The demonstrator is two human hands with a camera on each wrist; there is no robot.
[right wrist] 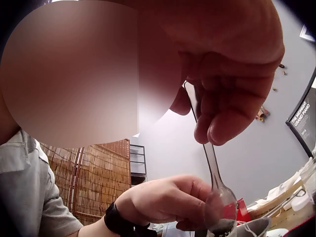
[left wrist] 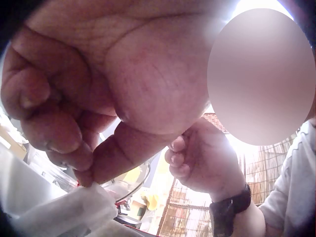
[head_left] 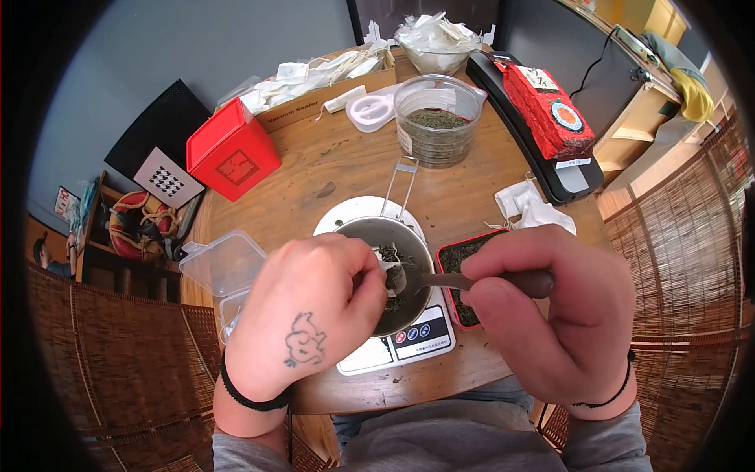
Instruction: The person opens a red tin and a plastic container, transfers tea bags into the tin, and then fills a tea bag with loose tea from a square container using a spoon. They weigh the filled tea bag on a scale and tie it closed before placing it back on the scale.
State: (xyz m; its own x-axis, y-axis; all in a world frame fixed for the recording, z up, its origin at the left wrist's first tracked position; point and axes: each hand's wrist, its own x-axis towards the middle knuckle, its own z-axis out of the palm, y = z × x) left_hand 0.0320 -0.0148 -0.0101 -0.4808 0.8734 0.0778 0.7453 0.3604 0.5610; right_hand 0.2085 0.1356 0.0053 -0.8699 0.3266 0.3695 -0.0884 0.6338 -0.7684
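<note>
My left hand [head_left: 314,307] pinches a small white pouch [left wrist: 64,212] over a metal pan [head_left: 354,228]. In my right hand [head_left: 558,307], thumb and fingers hold the handle of a translucent grey spoon [right wrist: 212,165]. The spoon's bowl, with dark dried leaves in it, is right at the pouch's mouth. Dried leaves and white strings show inside the pan, which sits on a white kitchen scale [head_left: 393,355]. Under the right hand lies a red-rimmed tin [head_left: 462,303] of dried leaves, partly hidden. My left hand covers part of the pouch in the head view.
Behind the pan stands a clear tub [head_left: 436,145] of leaves. A red box [head_left: 232,153], a cardboard box [head_left: 307,110] of white pouches and a bowl [head_left: 436,55] line the back. A red packet [head_left: 549,110] lies on a black device [head_left: 578,181]. White pouches [head_left: 535,208] lie right; a clear plastic case [head_left: 224,263] left.
</note>
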